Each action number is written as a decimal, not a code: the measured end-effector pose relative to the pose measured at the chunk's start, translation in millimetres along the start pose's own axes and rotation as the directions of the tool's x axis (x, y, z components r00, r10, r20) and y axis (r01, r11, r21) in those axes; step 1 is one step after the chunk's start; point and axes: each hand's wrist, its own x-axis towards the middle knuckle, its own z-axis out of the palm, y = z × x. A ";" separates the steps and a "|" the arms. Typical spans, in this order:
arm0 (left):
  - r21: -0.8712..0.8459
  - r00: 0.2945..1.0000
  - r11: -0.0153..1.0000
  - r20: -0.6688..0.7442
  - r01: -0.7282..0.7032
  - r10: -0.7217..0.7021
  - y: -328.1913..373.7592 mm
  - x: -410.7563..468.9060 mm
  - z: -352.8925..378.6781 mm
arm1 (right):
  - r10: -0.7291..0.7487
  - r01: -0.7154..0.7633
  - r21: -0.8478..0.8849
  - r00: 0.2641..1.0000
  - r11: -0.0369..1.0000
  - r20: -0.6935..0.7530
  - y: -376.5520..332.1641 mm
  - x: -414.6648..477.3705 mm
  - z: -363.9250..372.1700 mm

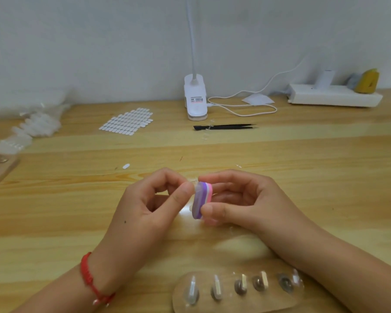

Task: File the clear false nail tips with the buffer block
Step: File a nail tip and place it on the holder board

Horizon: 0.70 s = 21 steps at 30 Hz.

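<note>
Above the middle of the wooden table, my right hand (242,199) grips a small purple, white and pink buffer block (201,199) between thumb and fingers. My left hand (151,204) pinches a clear false nail tip (192,182) between thumb and forefinger, and the tip lies against the block's purple face. Most of the tip is hidden by my fingertips and hard to make out.
A wooden holder (237,290) with several metal nail stands lies at the near edge. A sheet of white adhesive tabs (128,120), black tweezers (226,127), a clip lamp (195,98) with its cable, and bags of nail tips (34,125) sit farther back. A white box (334,97) stands at far right.
</note>
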 end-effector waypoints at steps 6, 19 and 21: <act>-0.069 0.996 0.994 0.029 0.083 -0.081 0.5 2.5 0.9 | 0.031 -0.030 0.156 1.000 0.987 -0.003 -1.3 3.3 -8.2; -0.062 0.999 0.998 -0.043 -0.005 0.003 -1.1 4.0 0.9 | -0.053 0.053 0.026 0.999 0.998 -0.006 2.0 2.1 -4.2; -0.046 1.000 0.999 -0.007 -0.010 0.009 -1.5 3.6 1.2 | -0.049 0.049 -0.005 0.999 0.999 0.009 0.7 0.9 -2.6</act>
